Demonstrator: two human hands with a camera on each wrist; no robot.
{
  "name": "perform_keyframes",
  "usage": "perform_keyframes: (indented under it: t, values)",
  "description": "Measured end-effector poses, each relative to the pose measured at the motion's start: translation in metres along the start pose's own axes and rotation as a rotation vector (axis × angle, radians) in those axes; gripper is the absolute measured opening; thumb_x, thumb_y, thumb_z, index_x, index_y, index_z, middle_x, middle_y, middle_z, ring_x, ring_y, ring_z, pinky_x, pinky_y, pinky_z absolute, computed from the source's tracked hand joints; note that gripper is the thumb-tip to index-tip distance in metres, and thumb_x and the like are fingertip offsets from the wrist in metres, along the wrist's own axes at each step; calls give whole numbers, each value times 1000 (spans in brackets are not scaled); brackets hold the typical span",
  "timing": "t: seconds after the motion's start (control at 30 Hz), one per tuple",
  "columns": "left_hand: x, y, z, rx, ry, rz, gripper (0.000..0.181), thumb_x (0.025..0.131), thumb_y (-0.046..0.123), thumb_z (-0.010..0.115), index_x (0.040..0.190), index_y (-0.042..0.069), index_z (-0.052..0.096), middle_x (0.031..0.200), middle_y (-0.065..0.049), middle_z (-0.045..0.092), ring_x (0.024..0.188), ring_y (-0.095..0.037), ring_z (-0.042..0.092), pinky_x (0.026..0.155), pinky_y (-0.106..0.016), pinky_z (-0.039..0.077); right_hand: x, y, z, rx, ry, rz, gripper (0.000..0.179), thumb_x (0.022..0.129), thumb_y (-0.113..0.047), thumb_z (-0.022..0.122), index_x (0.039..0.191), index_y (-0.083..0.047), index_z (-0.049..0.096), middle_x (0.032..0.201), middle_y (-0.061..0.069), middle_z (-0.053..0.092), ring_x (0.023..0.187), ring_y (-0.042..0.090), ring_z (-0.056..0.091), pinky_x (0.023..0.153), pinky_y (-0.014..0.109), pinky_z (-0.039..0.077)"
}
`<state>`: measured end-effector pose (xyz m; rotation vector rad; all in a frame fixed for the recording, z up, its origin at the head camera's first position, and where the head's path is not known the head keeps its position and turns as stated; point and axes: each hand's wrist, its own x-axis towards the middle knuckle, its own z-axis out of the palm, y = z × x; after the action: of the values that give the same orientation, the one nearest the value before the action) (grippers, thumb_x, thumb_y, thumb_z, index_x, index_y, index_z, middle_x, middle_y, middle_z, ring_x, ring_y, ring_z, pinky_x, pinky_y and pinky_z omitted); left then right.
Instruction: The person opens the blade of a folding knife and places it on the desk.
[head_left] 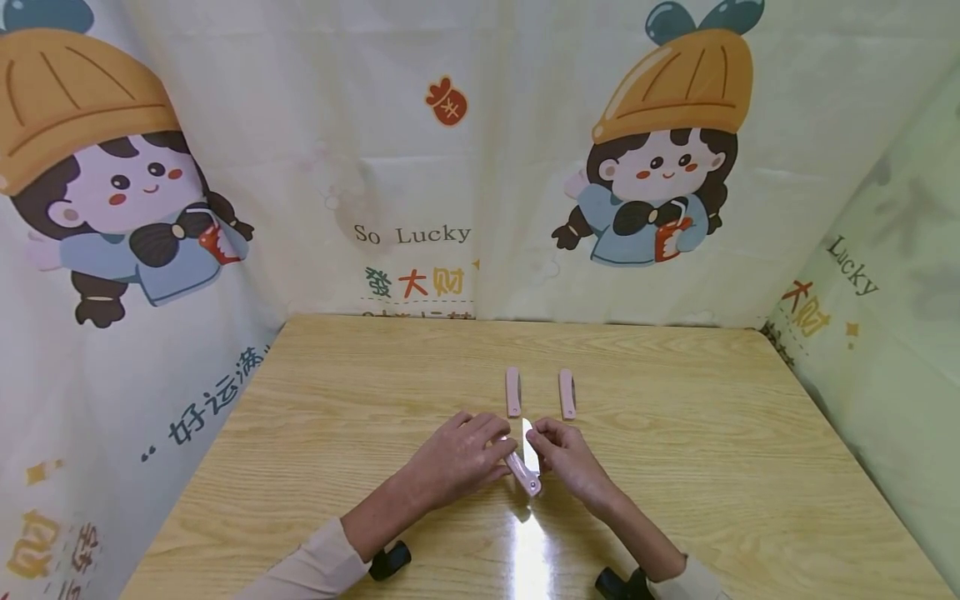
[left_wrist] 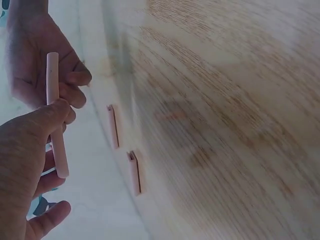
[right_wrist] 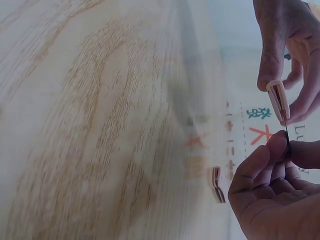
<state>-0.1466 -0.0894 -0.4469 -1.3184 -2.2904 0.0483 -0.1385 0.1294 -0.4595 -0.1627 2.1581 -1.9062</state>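
Note:
A folding knife with a pink handle (head_left: 528,481) is held above the table between both hands, its shiny blade (head_left: 531,454) partly swung out. My left hand (head_left: 457,458) pinches the handle between thumb and fingers. From the other side, my right hand (head_left: 573,462) pinches the blade between thumb and fingertips. In the left wrist view the handle (left_wrist: 53,82) shows as a slim pink bar under the left thumb. The right wrist view shows the blade edge-on, leaving the slotted handle (right_wrist: 276,97) and passing into the right hand's fingers (right_wrist: 255,165).
Two more pink folding knives, closed, lie beyond the hands: one on the left (head_left: 513,392), one on the right (head_left: 567,394). They rest on a wood-grain table (head_left: 360,375). A printed curtain (head_left: 517,167) hangs at the back and sides.

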Motion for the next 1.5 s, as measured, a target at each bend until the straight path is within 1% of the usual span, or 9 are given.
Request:
perform_keyframes:
  t: [0.17,0.37,0.47,0.67,0.87,1.03,1.23,1.4,1.5]
  values:
    - [-3,-1,3,-15,20,-15,31,91,43,76,110,19,73,115,1,64,109,-16,60,84,-32,53,-1,2,-2,-23,26,3,20,105,-12,55,105,8,60,76,3,54,70,17,53,64,28,49]
    - [-8,-2,5,-39,44,-47,27,90,44,78,103,20,74,106,4,64,100,-16,61,74,-32,54,1,2,-1,-16,65,5,22,106,-12,55,106,9,60,77,3,56,68,16,54,60,27,48]
    - [-10,-2,7,-31,54,-54,27,89,45,78,101,20,74,102,4,64,95,-16,61,71,-31,54,3,3,-1,-13,94,12,20,105,-10,55,105,9,60,77,4,56,69,17,54,60,27,48]
    - [-14,-2,9,-40,50,-78,25,88,44,79,94,20,73,95,5,62,86,-14,59,64,-28,51,4,6,1,3,150,37,17,105,-8,55,103,8,60,76,5,57,69,16,54,61,29,49]
    - [-17,-2,9,-71,36,-109,26,89,45,79,89,20,71,92,5,60,79,-13,55,60,-26,49,5,10,2,24,209,35,14,103,-5,56,102,8,61,74,6,58,67,16,55,58,27,48]
    - [-18,-1,10,-73,25,-141,29,88,47,78,88,19,70,89,4,58,75,-11,52,55,-23,47,7,12,2,58,232,37,14,104,-3,54,103,9,60,77,7,61,68,16,57,57,25,48]
    - [-20,1,12,-52,40,-173,33,86,48,80,83,17,69,82,4,55,68,-11,51,47,-22,44,9,13,0,83,255,53,13,103,-4,54,101,8,58,78,8,63,71,17,59,58,24,51]
    - [-21,3,13,-49,53,-188,34,84,46,81,81,15,69,80,3,58,63,-11,53,46,-22,45,9,14,-1,126,263,68,12,104,-4,54,100,7,56,80,8,63,73,17,62,59,24,52]
    - [-22,6,13,-65,57,-195,32,84,44,82,80,14,69,79,3,59,63,-11,55,47,-22,46,8,13,-2,151,263,74,12,104,-5,54,101,6,55,82,9,65,74,18,63,61,25,53]
